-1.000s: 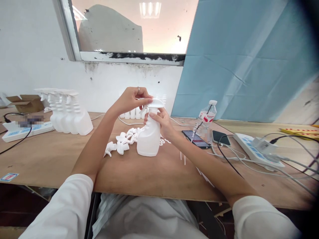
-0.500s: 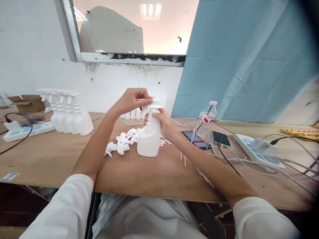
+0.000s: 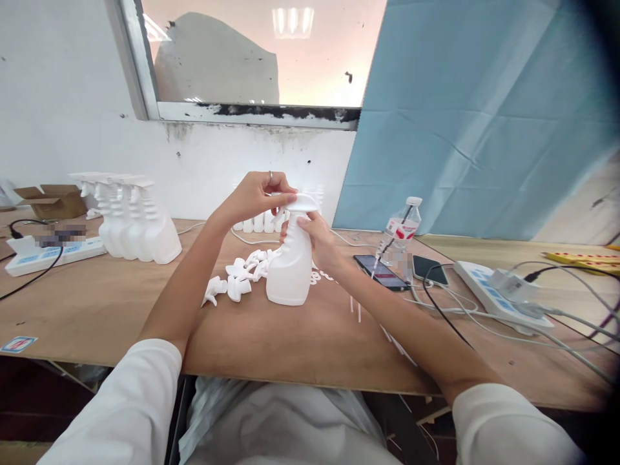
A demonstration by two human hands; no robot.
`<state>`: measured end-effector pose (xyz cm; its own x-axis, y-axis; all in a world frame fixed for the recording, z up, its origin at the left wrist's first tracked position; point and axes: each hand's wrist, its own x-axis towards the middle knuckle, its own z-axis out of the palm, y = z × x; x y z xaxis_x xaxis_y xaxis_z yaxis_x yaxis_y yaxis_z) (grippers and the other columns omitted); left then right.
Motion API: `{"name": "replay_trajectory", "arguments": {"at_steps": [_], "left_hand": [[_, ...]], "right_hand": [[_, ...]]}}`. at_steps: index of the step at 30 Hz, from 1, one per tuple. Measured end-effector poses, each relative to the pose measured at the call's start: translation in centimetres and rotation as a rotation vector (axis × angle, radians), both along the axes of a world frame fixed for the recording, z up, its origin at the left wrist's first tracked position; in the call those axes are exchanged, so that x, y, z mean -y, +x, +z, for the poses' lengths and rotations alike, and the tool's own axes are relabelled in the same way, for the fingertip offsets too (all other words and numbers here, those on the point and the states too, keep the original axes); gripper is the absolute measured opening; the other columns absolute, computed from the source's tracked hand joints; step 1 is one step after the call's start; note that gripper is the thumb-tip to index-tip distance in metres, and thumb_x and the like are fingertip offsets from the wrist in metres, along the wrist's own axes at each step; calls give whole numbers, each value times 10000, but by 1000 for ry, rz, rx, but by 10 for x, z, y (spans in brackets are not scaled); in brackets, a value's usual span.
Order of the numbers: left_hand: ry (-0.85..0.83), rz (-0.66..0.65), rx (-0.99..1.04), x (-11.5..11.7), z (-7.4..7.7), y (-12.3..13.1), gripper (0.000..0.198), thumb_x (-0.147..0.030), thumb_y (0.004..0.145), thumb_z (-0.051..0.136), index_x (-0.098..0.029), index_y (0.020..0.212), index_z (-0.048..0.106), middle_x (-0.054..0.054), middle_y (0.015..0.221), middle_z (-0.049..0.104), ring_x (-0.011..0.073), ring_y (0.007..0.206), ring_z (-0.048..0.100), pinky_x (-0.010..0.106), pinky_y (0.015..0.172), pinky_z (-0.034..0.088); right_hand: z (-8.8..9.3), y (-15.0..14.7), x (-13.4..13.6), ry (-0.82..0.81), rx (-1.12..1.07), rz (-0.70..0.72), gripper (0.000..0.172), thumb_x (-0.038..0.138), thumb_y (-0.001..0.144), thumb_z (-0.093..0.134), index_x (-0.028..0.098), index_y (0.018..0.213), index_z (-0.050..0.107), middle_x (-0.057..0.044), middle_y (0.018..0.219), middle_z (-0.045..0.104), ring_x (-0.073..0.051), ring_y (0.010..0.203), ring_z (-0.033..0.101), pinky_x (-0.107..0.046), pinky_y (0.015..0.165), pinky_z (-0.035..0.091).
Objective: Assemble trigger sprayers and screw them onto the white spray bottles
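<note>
While my right hand (image 3: pixel 320 239) wraps closely round the neck of the bottle (image 3: pixel 289 274), my left hand (image 3: pixel 261 194) pinches the sprayer (image 3: pixel 305 203) on top between thumb and fingers. The bottle stands upright on the desk (image 3: pixel 252 345), loose sprayers (image 3: pixel 237 284) just to its left, 2 phones (image 3: pixel 382 272) off to the right.

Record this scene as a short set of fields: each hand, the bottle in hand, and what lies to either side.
Left hand: pinches the left end of the white sprayer head
Right hand: wrapped around the neck of the spray bottle
Bottle pose: upright on the table
Left side: loose sprayer parts, standing spray bottles, cardboard box
Right side: drink bottle, two phones, power strip
</note>
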<state>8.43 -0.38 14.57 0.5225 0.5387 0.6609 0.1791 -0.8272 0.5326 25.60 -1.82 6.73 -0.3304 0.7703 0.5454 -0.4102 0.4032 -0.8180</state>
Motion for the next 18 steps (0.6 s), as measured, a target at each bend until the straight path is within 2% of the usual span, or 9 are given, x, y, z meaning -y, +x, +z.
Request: {"name": "replay_trajectory", "arguments": {"at_steps": [4,18], "left_hand": [[-9,-6,2,0,0,-1,226,-316,822,669,-125,744,576,97,978,685,52,567,574,240,577,511],[-35,-27,-2,-4,0,-2,240,-330,824,675,-124,748,578,95,965,687,57,590,584,233,582,521]], "right_hand": [[0,0,0,2,-2,-8,424,482,753,686,250,988,419,30,731,607,-155,658,615,-298,573,520],[-1,0,-4,41,0,-6,460,437,742,751,240,1050,472,32,713,614,-136,572,598,-289,526,527]]}}
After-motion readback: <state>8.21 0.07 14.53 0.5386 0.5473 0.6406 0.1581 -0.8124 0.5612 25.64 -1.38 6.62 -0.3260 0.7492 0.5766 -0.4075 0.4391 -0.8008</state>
